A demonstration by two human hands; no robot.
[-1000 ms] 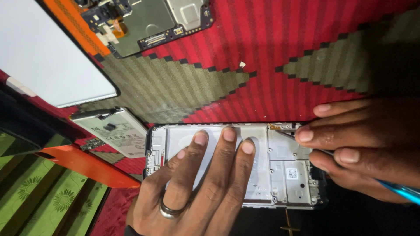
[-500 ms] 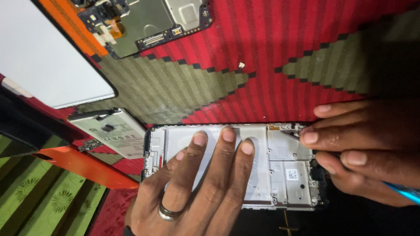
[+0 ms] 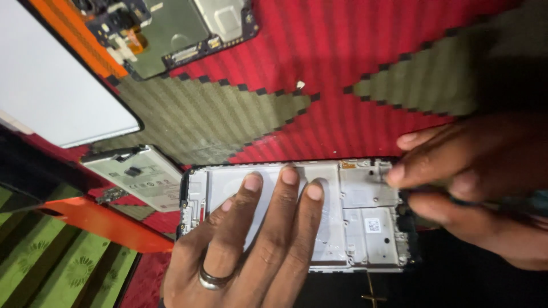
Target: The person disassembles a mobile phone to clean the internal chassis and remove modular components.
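An opened phone frame, white-grey inside with a dark rim, lies flat on a red and olive patterned cloth. My left hand, with a ring on one finger, presses flat on the frame's left and middle part, fingers spread. My right hand is at the frame's right end, blurred, with its fingers pinched around a thin tool. A bit of the tool's teal handle shows at the right edge. The tool's tip is hidden by the fingers.
A flat white battery lies just left of the frame. An orange strip sits below it, over a green patterned cloth. A white panel and another open phone with its circuit board lie at the top left. A small white bit rests on the cloth.
My right hand has shifted slightly at the frame's right end and is now blurred. My left hand stays pressed on the frame.
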